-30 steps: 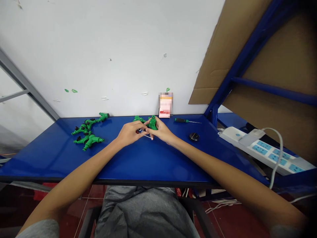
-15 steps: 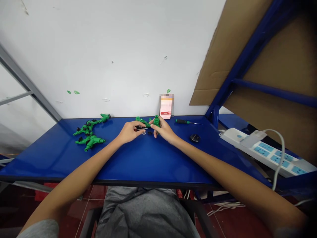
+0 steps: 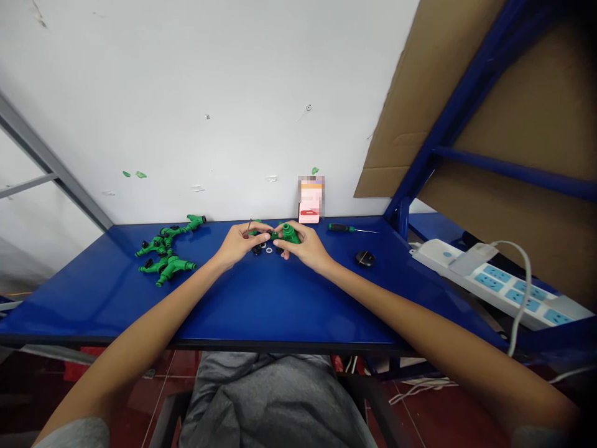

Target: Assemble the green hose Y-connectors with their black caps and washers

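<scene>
My left hand [image 3: 237, 244] and my right hand [image 3: 303, 246] meet near the back middle of the blue table [image 3: 280, 298]. My right hand is closed round a green plastic hose connector [image 3: 288, 234]. My left hand pinches a thin tool [image 3: 250, 226] and touches the connector's left end. Small black and white rings [image 3: 265, 250] lie on the table just below the two hands.
Several green hose connectors [image 3: 166, 250] lie in a pile at the left. A green-handled screwdriver [image 3: 347, 228] and a black round cap [image 3: 365, 257] lie to the right. A small pink box [image 3: 311, 200] leans on the wall. A white power strip [image 3: 494, 281] sits far right under cardboard.
My left hand has turned, so the thin tool now points upward instead of lying across the connector. My right hand has lowered the connector slightly. Small rings now show on the table.
</scene>
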Demonstrator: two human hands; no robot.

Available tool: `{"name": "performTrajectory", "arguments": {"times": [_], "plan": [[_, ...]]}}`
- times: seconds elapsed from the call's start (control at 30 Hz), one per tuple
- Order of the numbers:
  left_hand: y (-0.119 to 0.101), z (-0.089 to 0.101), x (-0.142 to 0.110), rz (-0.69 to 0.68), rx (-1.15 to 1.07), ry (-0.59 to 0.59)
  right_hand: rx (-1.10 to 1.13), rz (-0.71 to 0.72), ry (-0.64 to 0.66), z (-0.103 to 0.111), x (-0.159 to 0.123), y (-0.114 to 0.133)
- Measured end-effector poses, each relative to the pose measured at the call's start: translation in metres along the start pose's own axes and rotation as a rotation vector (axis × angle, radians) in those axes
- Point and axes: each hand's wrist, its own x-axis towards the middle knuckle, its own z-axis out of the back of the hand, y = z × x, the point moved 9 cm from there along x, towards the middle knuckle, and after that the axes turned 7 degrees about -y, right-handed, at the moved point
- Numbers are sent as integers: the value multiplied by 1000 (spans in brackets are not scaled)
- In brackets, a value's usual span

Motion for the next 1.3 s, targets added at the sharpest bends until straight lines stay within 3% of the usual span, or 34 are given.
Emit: {"name": "performTrajectory", "arguments": {"times": [0.43,0.73,0.97,1.07,1.17,1.3], "plan": [[-1,-5,-3,-2,48,8,-65,109,-75,3,-5,9],[-18,-2,-9,-71,212,-57,-17,95,-45,-1,-4,9],[-23,13,-3,-6,237,69,68,8,-95,11,4,-5],[-35,12,-4,-105,316,117,96,11,-130,18,7,-7],[-52,14,-6,-247,384,66,127,26,-139,20,8,-5],[-60,15,-6,-311,478,18,134,55,-129,20,8,-1]]}}
